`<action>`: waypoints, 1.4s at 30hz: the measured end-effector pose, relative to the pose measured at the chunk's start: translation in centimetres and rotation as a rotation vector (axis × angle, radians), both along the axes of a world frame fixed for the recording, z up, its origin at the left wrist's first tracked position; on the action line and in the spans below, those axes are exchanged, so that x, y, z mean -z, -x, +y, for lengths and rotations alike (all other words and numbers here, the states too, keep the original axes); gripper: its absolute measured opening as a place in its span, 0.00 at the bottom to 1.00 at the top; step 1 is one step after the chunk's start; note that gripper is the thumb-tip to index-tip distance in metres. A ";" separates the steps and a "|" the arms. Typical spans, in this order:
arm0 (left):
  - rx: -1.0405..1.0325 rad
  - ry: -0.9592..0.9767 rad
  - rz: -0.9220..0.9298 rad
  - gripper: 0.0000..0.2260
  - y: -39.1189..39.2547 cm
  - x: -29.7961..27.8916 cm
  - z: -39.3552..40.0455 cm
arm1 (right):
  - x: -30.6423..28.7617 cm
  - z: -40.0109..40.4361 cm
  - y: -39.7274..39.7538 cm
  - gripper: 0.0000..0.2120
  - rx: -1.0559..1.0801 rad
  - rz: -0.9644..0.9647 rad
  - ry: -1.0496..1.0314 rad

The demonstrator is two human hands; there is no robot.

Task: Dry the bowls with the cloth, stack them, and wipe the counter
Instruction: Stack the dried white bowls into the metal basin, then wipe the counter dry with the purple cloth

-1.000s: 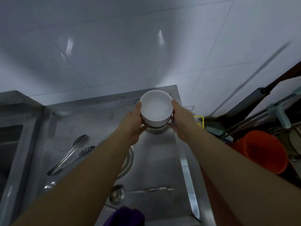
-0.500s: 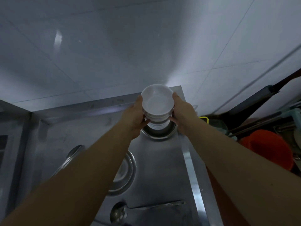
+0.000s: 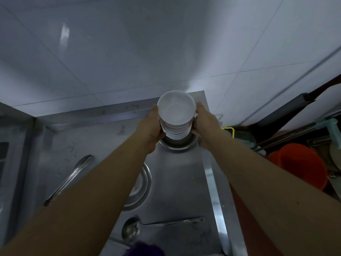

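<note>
Both arms are stretched out over a stainless steel counter. The left hand and right hand grip a stack of white bowls from either side, right above a round metal basin near the back corner. A metal plate peeks out under the left forearm, long tongs lie off to the left, and a ladle rests near the front. A bit of purple cloth shows at the bottom edge. An orange bucket stands on the right, beyond the counter's edge. White tiled wall behind.

A ladle lies near tongs; orange bucket right.
</note>
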State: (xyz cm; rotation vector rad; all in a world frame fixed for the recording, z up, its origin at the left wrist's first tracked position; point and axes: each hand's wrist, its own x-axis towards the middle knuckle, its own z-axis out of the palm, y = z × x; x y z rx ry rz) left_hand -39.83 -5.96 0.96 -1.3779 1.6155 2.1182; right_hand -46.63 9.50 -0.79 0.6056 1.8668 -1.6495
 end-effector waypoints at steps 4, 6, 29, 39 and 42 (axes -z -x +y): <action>0.007 0.066 -0.039 0.13 -2.8 0.0 1.0 | 0.6 2.3 -2.2 0.18 -0.041 0.002 -0.020; 0.049 0.114 -0.077 0.16 -5.0 0.7 1.7 | 1.1 3.6 -4.1 0.16 -0.082 -0.010 -0.017; 0.709 0.646 -0.397 0.18 -40.4 5.4 8.4 | 3.8 11.5 -35.0 0.19 -0.803 -0.064 -0.284; 0.808 0.647 -0.325 0.11 -46.5 8.3 -0.5 | 7.4 3.8 -42.6 0.14 -0.823 -0.037 -0.446; 0.820 0.687 -0.316 0.14 -47.0 8.6 -3.5 | 8.3 1.3 -44.9 0.17 -0.844 0.089 -0.550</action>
